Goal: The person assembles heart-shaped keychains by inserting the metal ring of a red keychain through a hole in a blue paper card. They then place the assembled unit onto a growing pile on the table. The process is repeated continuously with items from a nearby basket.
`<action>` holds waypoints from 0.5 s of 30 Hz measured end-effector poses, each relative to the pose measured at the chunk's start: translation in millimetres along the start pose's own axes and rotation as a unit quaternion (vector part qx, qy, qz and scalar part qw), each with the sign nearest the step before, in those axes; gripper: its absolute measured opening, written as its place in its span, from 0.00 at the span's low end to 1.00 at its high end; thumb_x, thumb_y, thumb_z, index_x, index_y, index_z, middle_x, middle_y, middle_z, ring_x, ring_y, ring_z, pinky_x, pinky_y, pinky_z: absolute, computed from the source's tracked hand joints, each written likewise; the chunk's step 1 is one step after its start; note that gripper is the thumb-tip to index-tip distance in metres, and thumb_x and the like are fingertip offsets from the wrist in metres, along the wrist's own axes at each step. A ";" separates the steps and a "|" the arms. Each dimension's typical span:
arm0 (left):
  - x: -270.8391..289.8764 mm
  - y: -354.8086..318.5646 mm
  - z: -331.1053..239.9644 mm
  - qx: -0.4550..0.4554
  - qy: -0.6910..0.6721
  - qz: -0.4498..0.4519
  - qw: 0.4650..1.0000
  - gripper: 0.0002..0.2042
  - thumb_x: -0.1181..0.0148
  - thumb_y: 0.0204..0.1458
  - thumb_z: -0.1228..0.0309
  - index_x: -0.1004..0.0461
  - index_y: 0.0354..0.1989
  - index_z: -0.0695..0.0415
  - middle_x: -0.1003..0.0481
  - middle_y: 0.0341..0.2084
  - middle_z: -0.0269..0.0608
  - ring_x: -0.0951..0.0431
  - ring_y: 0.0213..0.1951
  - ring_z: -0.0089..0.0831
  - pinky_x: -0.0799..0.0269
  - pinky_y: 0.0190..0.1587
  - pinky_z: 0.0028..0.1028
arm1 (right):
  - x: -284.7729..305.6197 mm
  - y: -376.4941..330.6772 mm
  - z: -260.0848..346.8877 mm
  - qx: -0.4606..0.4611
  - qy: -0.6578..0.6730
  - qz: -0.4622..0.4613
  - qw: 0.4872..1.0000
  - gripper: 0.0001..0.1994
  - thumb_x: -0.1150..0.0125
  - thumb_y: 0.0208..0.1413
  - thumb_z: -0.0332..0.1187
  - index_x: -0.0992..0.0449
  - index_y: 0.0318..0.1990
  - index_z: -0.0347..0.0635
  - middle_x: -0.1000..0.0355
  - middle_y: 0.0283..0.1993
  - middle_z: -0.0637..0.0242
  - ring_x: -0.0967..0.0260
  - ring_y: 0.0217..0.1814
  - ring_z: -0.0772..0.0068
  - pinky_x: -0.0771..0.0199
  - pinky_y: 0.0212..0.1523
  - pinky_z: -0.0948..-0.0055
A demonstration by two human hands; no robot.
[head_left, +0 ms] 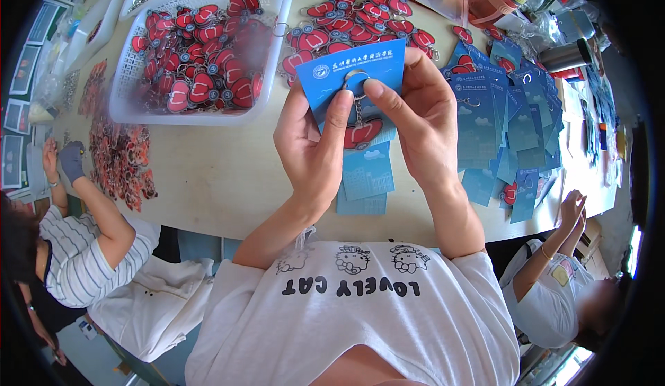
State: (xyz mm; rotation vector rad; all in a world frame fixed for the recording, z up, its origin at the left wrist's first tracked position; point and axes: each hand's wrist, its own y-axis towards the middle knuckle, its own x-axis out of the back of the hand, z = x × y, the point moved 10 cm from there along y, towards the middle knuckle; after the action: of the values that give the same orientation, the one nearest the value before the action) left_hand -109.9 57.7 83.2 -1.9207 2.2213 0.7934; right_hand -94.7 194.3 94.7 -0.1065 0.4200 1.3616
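We have the blue card (346, 74) pinched at frame centre by both hands: left hand (312, 147) closed on its lower left, right hand (419, 119) gripping its right edge. The key ring (355, 81) sits under both thumbs, red charm (361, 134) hanging straight down between the hands.

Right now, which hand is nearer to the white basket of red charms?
Left. The left hand holds the blue card just right of the white basket, apart from it. The right hand grips the card's far side, farther away.
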 end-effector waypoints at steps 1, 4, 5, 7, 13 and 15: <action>0.1 -0.2 5.6 0.027 -0.015 0.007 0.999 0.12 0.45 0.59 0.78 0.30 0.51 0.66 0.26 0.44 0.39 0.28 0.46 0.22 0.33 0.50 0.23 | 0.2 -0.7 -1.2 0.006 -0.026 0.012 1.000 0.17 0.37 0.54 0.21 0.32 0.50 0.34 0.27 0.44 0.68 0.30 0.47 0.81 0.26 0.47 0.79; -2.3 -0.4 19.3 0.088 -0.042 0.033 0.995 0.14 0.45 0.59 0.78 0.33 0.53 0.65 0.27 0.45 0.38 0.29 0.47 0.22 0.33 0.51 0.24 | 4.1 -2.3 -5.5 0.000 -0.054 0.010 0.999 0.16 0.37 0.54 0.20 0.30 0.50 0.33 0.28 0.46 0.68 0.31 0.48 0.81 0.28 0.48 0.79; -3.6 -0.7 23.0 0.094 -0.040 0.045 0.994 0.15 0.45 0.59 0.78 0.34 0.53 0.64 0.28 0.44 0.38 0.29 0.46 0.21 0.34 0.51 0.23 | 7.4 -3.5 -7.1 -0.003 -0.065 0.006 0.998 0.16 0.37 0.53 0.20 0.31 0.50 0.33 0.28 0.46 0.68 0.31 0.48 0.80 0.29 0.49 0.78; -7.7 -5.8 35.3 0.123 -0.021 0.087 0.988 0.17 0.43 0.58 0.77 0.37 0.55 0.63 0.30 0.45 0.37 0.31 0.49 0.22 0.34 0.52 0.25 | 21.2 -9.0 -11.0 -0.010 -0.089 -0.001 0.996 0.17 0.37 0.53 0.20 0.31 0.50 0.33 0.28 0.46 0.68 0.31 0.49 0.80 0.30 0.50 0.77; 20.0 -35.2 52.7 -0.033 0.589 0.189 0.785 0.32 0.29 0.43 0.54 0.34 0.51 0.61 0.30 0.39 0.47 0.29 0.42 0.42 0.35 0.45 0.38 | 150.9 -28.8 31.0 -0.062 -0.243 -0.109 0.962 0.25 0.36 0.53 0.24 0.35 0.59 0.38 0.26 0.45 0.63 0.27 0.46 0.75 0.28 0.47 0.76; 27.0 -38.4 64.6 -0.011 0.625 0.194 0.757 0.27 0.30 0.42 0.53 0.31 0.43 0.58 0.30 0.37 0.43 0.30 0.40 0.41 0.36 0.42 0.38 | 196.4 -34.4 41.6 -0.113 -0.446 -0.142 0.876 0.26 0.35 0.53 0.26 0.35 0.60 0.40 0.27 0.47 0.60 0.27 0.48 0.71 0.28 0.48 0.73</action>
State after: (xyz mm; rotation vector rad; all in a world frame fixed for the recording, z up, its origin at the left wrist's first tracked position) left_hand -95.5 59.6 4.6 -2.3438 3.2970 -0.8415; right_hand -23.2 381.5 58.2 0.2610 -0.5206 1.0252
